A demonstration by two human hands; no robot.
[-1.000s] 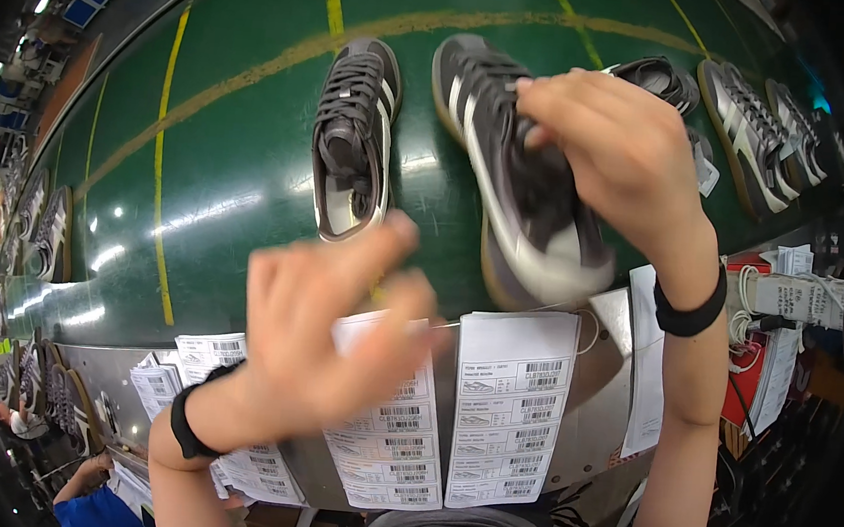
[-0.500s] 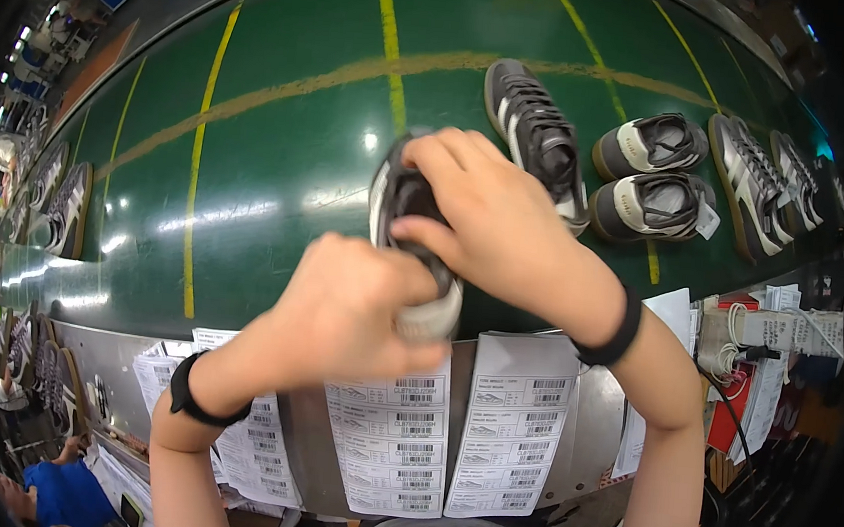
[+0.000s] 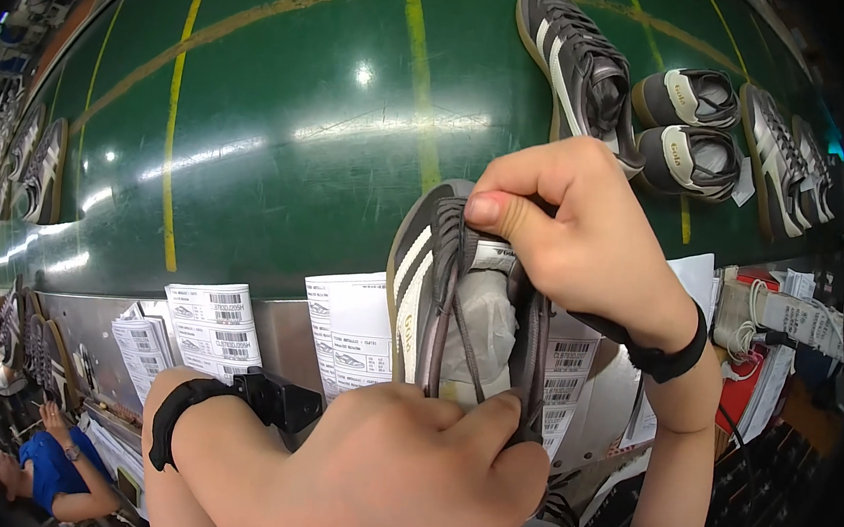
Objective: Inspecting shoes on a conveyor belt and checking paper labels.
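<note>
A dark grey sneaker (image 3: 411, 293) with white side stripes is held tilted in front of me over the near edge, its toe pointing away. Crumpled white paper (image 3: 482, 319) shows inside its opening, and loose dark laces (image 3: 464, 327) hang across it. My right hand (image 3: 577, 217) is closed in a pinch, thumb and bent forefinger on the laces at the top of the tongue. At the heel end, my left hand (image 3: 424, 465) is curled closed around the shoe's collar; its fingertips are partly hidden.
On the green work surface (image 3: 278, 191) with yellow lines, a matching sneaker (image 3: 575, 66) and several more shoes lie to the right. Printed label sheets (image 3: 341, 332) line the metal edge. Cables (image 3: 737, 336) and a red box (image 3: 744, 387) are at right; a person in blue (image 3: 58, 468) is lower left.
The sneaker has come nearer to me and tilted so its opening shows. My left hand has moved down to its heel end; my right hand now pinches the laces.
</note>
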